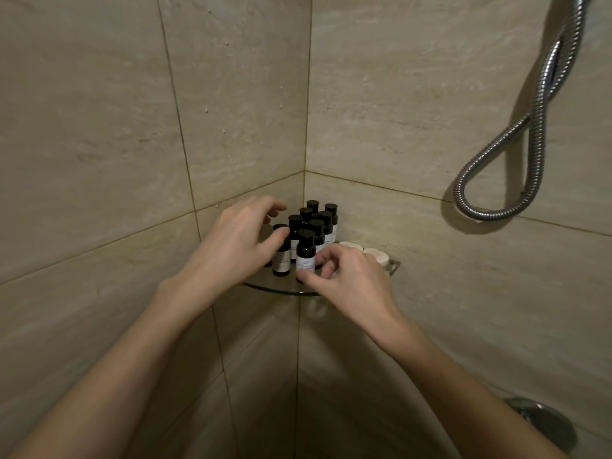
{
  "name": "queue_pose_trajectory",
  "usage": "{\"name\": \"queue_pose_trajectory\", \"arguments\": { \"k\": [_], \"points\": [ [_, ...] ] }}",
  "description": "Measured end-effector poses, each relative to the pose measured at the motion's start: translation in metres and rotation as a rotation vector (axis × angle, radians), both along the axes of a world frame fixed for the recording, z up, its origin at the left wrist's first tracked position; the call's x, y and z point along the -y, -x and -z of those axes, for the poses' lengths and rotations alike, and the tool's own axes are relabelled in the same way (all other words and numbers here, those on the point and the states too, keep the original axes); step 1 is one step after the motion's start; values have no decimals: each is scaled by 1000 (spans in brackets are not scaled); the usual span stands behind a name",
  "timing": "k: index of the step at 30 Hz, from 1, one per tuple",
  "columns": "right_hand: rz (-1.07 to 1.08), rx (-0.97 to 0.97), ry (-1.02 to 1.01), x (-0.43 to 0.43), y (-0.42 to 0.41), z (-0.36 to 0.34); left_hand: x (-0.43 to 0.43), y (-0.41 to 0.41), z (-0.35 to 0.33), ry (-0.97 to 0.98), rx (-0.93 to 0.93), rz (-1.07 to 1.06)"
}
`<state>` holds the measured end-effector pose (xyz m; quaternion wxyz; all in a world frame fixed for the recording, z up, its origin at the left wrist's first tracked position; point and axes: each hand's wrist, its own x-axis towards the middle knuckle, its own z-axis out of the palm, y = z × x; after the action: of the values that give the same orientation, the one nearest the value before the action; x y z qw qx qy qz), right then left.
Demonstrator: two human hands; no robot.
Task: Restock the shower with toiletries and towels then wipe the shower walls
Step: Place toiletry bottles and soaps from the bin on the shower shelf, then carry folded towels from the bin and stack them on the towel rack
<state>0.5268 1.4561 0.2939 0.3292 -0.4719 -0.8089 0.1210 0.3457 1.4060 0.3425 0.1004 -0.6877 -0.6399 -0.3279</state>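
Observation:
Several small dark toiletry bottles [313,226] with black caps and white labels stand clustered on a glass corner shelf [281,288] where two tiled walls meet. My left hand [238,241] reaches in from the left; its thumb and fingers curl round the leftmost bottle [281,261]. My right hand [351,276] comes from the right and pinches the front bottle [305,253] near its base. Round white soaps [372,253] lie on the shelf's right side, partly hidden behind my right hand.
A metal shower hose [533,140] loops down the right wall. A round chrome fitting [543,422] sits low at the right. Beige tiled walls [116,144] close in on both sides of the corner.

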Motion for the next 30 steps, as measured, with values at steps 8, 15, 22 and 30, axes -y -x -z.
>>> {"name": "queue_pose_trajectory", "arguments": {
  "k": [8, 15, 22, 30],
  "points": [
    [-36, -219, -14, 5, -25, 15, 13, -10, -1, -258, 148, 155],
    [153, -450, 12, 32, -73, 51, 16, -60, 25, -361, 68, 464],
    [472, -279, 324, 111, -157, 139, 18, -144, 123, 28, -16, 754],
    [755, -86, 881, 277, -239, 283, 82, -189, 320, 815, -49, 796]
  ]
}}
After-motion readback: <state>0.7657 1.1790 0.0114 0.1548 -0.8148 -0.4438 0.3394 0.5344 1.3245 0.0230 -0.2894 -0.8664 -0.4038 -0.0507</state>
